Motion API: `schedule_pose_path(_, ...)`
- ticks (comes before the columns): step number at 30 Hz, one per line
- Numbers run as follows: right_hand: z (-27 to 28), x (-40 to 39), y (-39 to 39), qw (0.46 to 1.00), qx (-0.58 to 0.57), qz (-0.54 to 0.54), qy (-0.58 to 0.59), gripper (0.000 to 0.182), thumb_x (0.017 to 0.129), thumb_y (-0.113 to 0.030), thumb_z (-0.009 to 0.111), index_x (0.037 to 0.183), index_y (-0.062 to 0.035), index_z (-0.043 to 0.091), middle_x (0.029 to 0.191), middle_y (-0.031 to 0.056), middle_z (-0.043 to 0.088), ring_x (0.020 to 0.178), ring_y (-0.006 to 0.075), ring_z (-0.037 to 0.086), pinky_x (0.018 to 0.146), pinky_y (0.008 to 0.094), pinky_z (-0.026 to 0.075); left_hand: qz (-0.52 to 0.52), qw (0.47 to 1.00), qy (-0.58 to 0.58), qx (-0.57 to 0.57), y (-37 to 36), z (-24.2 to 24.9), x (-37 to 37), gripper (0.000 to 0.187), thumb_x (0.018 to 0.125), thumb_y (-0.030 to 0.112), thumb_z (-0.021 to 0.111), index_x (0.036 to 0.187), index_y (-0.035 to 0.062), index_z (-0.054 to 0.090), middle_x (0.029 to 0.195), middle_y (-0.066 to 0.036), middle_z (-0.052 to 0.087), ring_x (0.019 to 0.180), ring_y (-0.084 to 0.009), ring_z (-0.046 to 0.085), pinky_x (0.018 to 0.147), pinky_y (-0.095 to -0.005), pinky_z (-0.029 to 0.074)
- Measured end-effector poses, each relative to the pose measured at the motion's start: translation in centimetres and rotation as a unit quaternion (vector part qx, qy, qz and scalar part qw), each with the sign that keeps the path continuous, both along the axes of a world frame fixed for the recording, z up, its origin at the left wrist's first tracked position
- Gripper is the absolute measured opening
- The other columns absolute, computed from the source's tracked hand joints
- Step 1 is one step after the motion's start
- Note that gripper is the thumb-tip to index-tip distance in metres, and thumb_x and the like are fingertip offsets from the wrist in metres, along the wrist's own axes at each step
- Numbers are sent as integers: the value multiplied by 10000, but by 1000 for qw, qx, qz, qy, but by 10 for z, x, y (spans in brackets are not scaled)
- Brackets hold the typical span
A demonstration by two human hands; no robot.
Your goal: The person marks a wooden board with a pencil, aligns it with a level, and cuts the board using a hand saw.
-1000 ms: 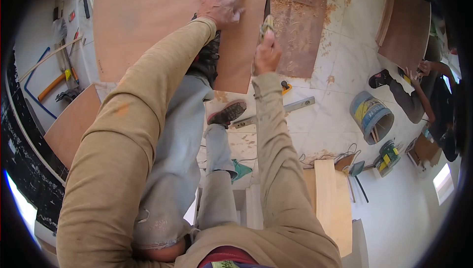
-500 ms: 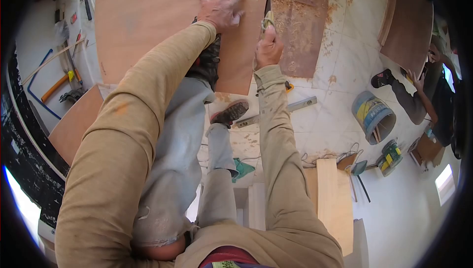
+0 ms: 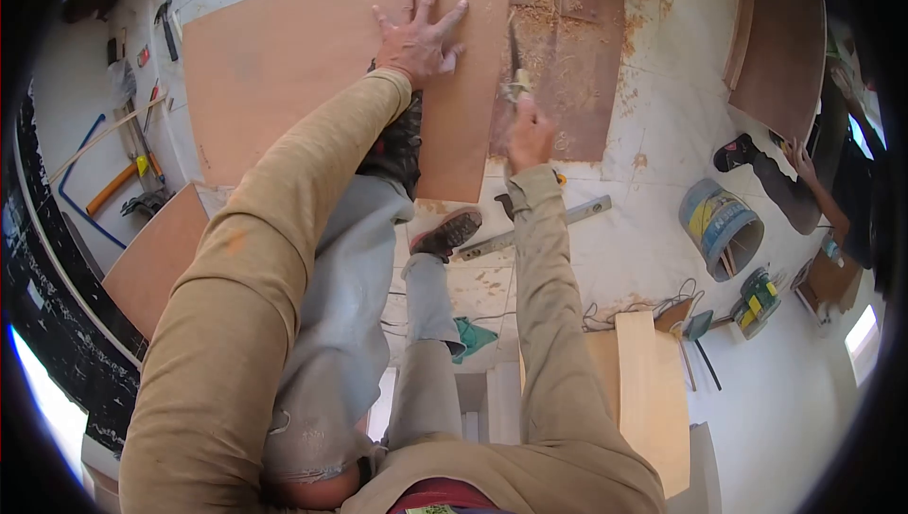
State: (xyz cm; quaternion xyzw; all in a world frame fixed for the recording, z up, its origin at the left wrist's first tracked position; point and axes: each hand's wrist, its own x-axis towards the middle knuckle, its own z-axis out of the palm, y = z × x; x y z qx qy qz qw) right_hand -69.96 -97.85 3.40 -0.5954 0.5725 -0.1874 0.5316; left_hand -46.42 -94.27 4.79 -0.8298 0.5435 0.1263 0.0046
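My left hand (image 3: 416,44) lies flat with fingers spread on a large brown plywood panel (image 3: 284,88), near its right end. One of my boots (image 3: 405,140) also rests on the panel, below that hand. My right hand (image 3: 532,136) is wrapped round the pale handle of a tool with a narrow dark blade (image 3: 515,46); I cannot tell its exact kind. The blade points away from me, just beside the panel's right edge. Under it lie reddish-brown boards (image 3: 577,88) strewn with wood shavings.
A metal spirit level (image 3: 539,227) lies on the tiled floor below my right hand. Farther right stand a blue bucket (image 3: 721,228) and a green power tool (image 3: 757,303). Another person's hand (image 3: 801,162) shows at the right. A hammer (image 3: 166,30) and a handsaw (image 3: 118,183) lie left.
My right hand has pulled back toward me and slightly right with the bladed tool, exposing more of the blade. My left hand stays flat on the panel. The whole view has shifted slightly.
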Motion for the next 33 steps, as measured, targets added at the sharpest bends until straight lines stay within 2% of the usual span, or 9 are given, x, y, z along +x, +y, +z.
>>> schedule_pose_path(2,61,-18,-9,986,136,-94,-39,497,1069,-418,538,814,1,623,554,-9,472,447,98,439,432,312,348,1,1000,4,5,10,5,0,715,918,561,613,1573,429,358,1705,-116,180,1548,-465,164,1085,-850,167)
schedule_pose_path(5,126,-25,-1,965,223,-85,-107,408,1060,-457,538,861,-102,516,576,-22,416,457,62,391,410,266,342,-2,1000,-4,-18,2,2,-3,718,913,568,613,1571,427,364,1704,-114,190,1552,-457,159,1096,-841,158)
schedule_pose_path(13,110,-30,39,936,243,-163,-197,403,1059,-452,530,872,-95,533,602,-14,434,478,82,420,443,253,368,-3,999,-7,-44,4,-3,-1,723,898,571,623,1563,405,393,1695,-116,216,1552,-441,171,1141,-789,157)
schedule_pose_path(16,101,-26,46,927,240,-180,-226,408,1060,-465,526,894,-95,565,603,-21,436,481,75,426,439,246,354,-10,998,14,-65,8,-7,2,690,910,518,642,1551,387,422,1688,-124,232,1551,-433,181,1148,-773,170)
schedule_pose_path(19,98,-36,50,916,226,-207,-260,403,1065,-470,526,927,-98,594,611,-40,431,484,53,424,420,238,320,-43,991,75,-100,8,-7,-1,632,923,357,658,1527,362,471,1686,-102,252,1554,-406,194,1153,-770,163)
schedule_pose_path(22,86,-61,56,906,234,-240,-257,408,1064,-472,527,915,-97,585,609,-38,425,473,52,411,415,241,316,-235,969,41,-69,10,13,-31,501,872,179,656,1369,241,636,1653,-42,335,1559,-357,221,1188,-727,144)
schedule_pose_path(28,83,-94,64,899,236,-286,-235,406,1067,-470,524,940,-90,595,603,-42,438,450,55,396,395,253,304,-453,850,109,244,-5,41,-105,393,787,39,626,1140,172,736,1317,9,629,1371,-294,483,1208,-715,122)
schedule_pose_path(31,94,-91,60,923,231,-230,-206,412,1072,-444,528,910,-74,604,619,-53,430,492,44,390,438,252,317,-371,832,352,218,-12,38,-86,363,825,8,593,1124,144,747,1210,17,671,1222,-305,570,1181,-720,203)
schedule_pose_path(33,83,-78,59,947,190,-171,-195,417,1075,-423,529,895,-57,618,628,-55,420,533,38,383,478,248,321,-135,904,399,74,-18,43,-61,386,863,17,583,1204,141,715,1274,-42,641,1246,-312,572,1169,-703,257)
